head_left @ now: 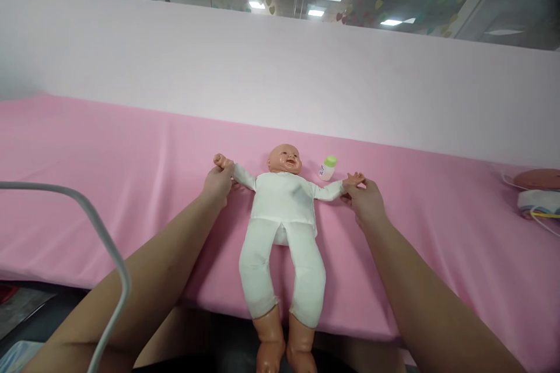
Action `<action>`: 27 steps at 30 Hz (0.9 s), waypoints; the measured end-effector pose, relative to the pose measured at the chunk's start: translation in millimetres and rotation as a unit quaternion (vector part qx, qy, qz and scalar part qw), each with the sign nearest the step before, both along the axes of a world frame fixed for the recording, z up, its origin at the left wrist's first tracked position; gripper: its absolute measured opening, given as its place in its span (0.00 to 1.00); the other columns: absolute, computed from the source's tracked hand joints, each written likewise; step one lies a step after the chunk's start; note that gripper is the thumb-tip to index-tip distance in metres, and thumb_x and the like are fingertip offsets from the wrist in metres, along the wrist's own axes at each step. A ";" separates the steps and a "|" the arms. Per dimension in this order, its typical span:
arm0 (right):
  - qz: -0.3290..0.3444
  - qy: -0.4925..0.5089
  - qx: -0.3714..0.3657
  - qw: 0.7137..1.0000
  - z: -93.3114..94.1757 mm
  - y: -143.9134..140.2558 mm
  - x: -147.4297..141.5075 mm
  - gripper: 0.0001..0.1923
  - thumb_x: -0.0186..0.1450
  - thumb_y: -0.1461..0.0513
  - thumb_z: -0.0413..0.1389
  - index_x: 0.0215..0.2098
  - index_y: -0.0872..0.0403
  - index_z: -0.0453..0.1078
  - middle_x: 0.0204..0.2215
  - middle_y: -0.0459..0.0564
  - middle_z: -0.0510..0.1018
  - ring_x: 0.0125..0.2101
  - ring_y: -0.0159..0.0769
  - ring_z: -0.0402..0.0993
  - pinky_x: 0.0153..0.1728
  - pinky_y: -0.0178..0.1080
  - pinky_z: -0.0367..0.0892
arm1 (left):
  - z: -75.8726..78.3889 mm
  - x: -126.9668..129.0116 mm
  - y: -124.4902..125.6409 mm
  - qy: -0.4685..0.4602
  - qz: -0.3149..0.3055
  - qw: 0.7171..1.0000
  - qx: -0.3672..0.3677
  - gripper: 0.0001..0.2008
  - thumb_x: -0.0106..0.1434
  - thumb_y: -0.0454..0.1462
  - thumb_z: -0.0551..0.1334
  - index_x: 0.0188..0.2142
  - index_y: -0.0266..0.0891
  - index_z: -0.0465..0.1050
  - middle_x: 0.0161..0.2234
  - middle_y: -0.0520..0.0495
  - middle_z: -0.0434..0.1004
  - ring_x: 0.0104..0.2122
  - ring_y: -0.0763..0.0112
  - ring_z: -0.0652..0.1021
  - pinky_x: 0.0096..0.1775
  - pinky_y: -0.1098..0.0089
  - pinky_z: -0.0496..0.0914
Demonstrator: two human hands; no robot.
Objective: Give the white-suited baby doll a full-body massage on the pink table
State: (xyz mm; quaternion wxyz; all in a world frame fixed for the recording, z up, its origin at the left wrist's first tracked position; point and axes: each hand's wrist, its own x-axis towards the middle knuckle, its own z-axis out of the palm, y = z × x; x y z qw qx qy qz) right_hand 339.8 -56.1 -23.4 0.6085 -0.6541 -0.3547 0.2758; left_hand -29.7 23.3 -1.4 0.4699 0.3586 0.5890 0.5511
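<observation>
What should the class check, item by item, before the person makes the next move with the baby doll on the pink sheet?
1. Left hand at the doll's wrist: ok, fingers closed around it.
2. Right hand at the doll's other wrist: ok, fingers touching it; firmness of grip cannot tell.
3. Doll lying face up, arms spread: ok.
4. Doll fully supported on the pink sheet: not ok, feet hang past the near edge.
5. Small bottle apart from the doll's arm: ok, lying just beyond it.
6. Grey cable away from the left forearm: cannot tell.
</observation>
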 end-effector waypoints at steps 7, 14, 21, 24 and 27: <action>0.048 -0.245 0.182 0.951 22.4 -29.9 -50.8 0.27 0.62 0.57 0.65 0.59 0.51 0.72 0.52 0.54 0.83 0.45 0.44 0.83 0.52 0.49 0.79 | 18.8 24.6 -49.7 0.331 -0.100 0.912 0.220 0.13 0.66 0.47 0.64 0.46 0.46 0.79 0.46 0.49 0.85 0.47 0.58 0.83 0.50 0.63 0.75; 0.238 -0.538 0.227 0.776 19.7 -39.8 -81.2 0.18 0.68 0.66 0.58 0.54 0.49 0.77 0.50 0.50 0.84 0.49 0.47 0.79 0.52 0.52 0.77 | 21.5 38.7 -62.8 0.607 -0.253 0.697 0.285 0.24 0.72 0.42 0.57 0.65 0.41 0.72 0.66 0.43 0.73 0.66 0.55 0.73 0.66 0.59 0.66; 0.278 -0.583 0.245 0.723 21.1 -40.3 -87.7 0.16 0.72 0.66 0.55 0.54 0.49 0.79 0.52 0.50 0.83 0.49 0.46 0.76 0.53 0.51 0.75 | 19.3 38.6 -58.8 0.636 -0.305 0.649 0.285 0.25 0.73 0.40 0.54 0.67 0.41 0.71 0.68 0.44 0.69 0.69 0.55 0.67 0.69 0.56 0.61; 0.280 -0.540 0.228 0.760 22.2 -42.4 -87.8 0.17 0.70 0.66 0.56 0.54 0.48 0.79 0.51 0.49 0.84 0.51 0.47 0.77 0.55 0.53 0.75 | 19.5 34.8 -59.3 0.582 -0.279 0.712 0.278 0.24 0.70 0.40 0.58 0.65 0.45 0.73 0.67 0.46 0.72 0.66 0.56 0.71 0.66 0.58 0.66; 0.230 -0.399 0.184 0.869 20.9 -38.1 -76.9 0.18 0.68 0.62 0.59 0.56 0.46 0.76 0.52 0.49 0.83 0.50 0.45 0.79 0.53 0.51 0.76 | 18.7 26.5 -53.4 0.471 -0.234 0.814 0.249 0.21 0.68 0.42 0.61 0.59 0.49 0.76 0.57 0.48 0.81 0.55 0.57 0.81 0.57 0.60 0.74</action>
